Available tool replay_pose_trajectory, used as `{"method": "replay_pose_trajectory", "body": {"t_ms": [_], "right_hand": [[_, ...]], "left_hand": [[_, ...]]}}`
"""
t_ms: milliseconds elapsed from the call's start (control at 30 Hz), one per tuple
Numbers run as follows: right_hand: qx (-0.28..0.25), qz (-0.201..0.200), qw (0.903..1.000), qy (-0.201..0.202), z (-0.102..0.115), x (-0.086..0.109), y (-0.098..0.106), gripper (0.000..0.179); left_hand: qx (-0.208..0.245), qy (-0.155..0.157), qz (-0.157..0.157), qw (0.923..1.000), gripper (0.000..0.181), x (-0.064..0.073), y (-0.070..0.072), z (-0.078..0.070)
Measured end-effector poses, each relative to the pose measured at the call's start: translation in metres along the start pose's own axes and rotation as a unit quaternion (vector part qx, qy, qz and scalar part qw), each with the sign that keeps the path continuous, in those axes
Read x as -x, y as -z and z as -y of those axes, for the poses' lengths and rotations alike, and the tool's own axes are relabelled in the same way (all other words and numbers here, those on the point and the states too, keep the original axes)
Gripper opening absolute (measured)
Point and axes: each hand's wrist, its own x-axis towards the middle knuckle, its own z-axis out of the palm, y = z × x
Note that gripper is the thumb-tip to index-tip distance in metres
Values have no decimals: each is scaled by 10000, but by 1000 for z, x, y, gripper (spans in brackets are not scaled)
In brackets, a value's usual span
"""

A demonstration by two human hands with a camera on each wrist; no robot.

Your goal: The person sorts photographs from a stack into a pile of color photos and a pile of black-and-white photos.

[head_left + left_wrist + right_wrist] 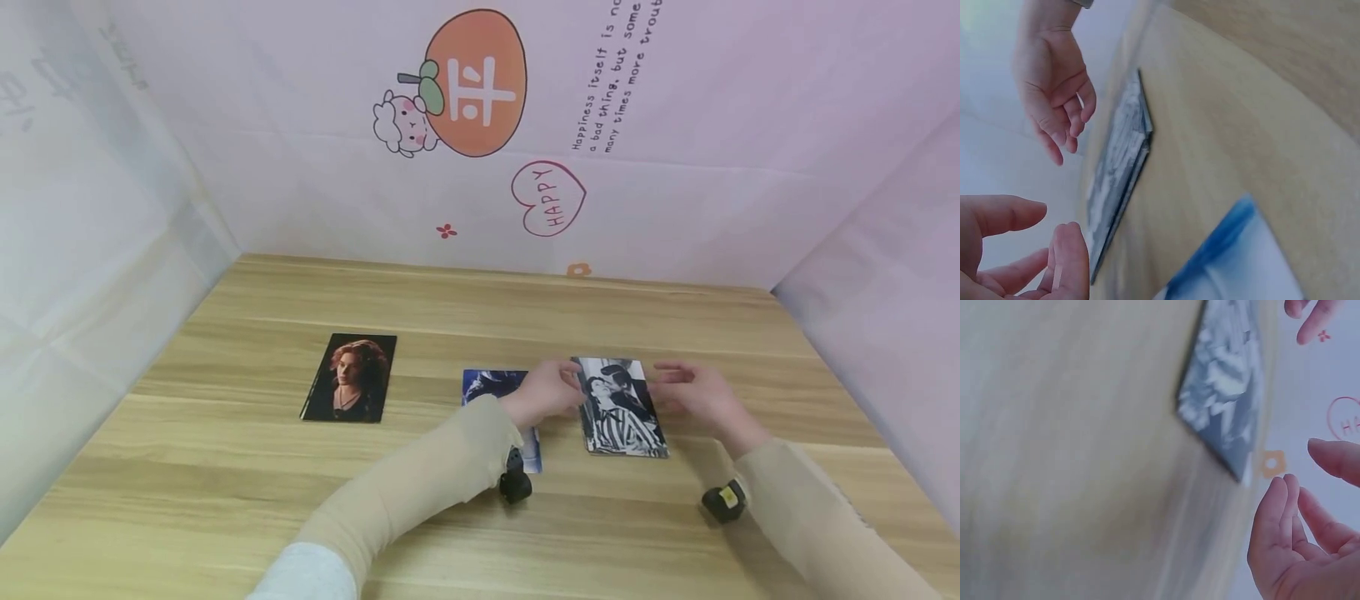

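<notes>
A stack of photo cards with a black-and-white picture of a couple on top (pixel 621 410) lies on the table between both hands. In the left wrist view, the edges of this stack (pixel 1124 169) look slightly offset. My left hand (pixel 546 390) is at its left edge, fingers loosely bent with a gap between thumb and fingers (pixel 1071 262). On the other side, my right hand (pixel 697 398) hovers by the right edge, thumb and fingers apart and nothing between them (pixel 1272 512). A blue photo card (pixel 487 383) lies under the left forearm, partly hidden by it.
Further left on the wooden table (pixel 225 467) lies a dark photo card with a red-haired portrait (pixel 348 379). A printed white cloth wall (pixel 315 167) rises behind the table's back edge, with more cloth at both sides.
</notes>
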Motion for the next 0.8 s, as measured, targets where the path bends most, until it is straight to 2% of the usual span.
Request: {"method": "replay_pose_trajectory", "body": {"t_ms": [200, 400, 633, 800], "right_hand": [[-342, 42, 9992, 221, 13, 8, -4, 58], [-1062, 257, 9926, 534, 22, 12, -14, 55], [-1546, 597, 9847, 537, 39, 16, -26, 54], [-1771, 753, 9791, 649, 47, 13, -35, 54]], "left_hand": [[-92, -79, -31, 9999, 47, 5, 15, 0], [-98, -223, -12, 9997, 46, 15, 35, 2], [-52, -384, 60, 9992, 43, 28, 60, 5], [70, -355, -104, 9993, 43, 34, 76, 9]]}}
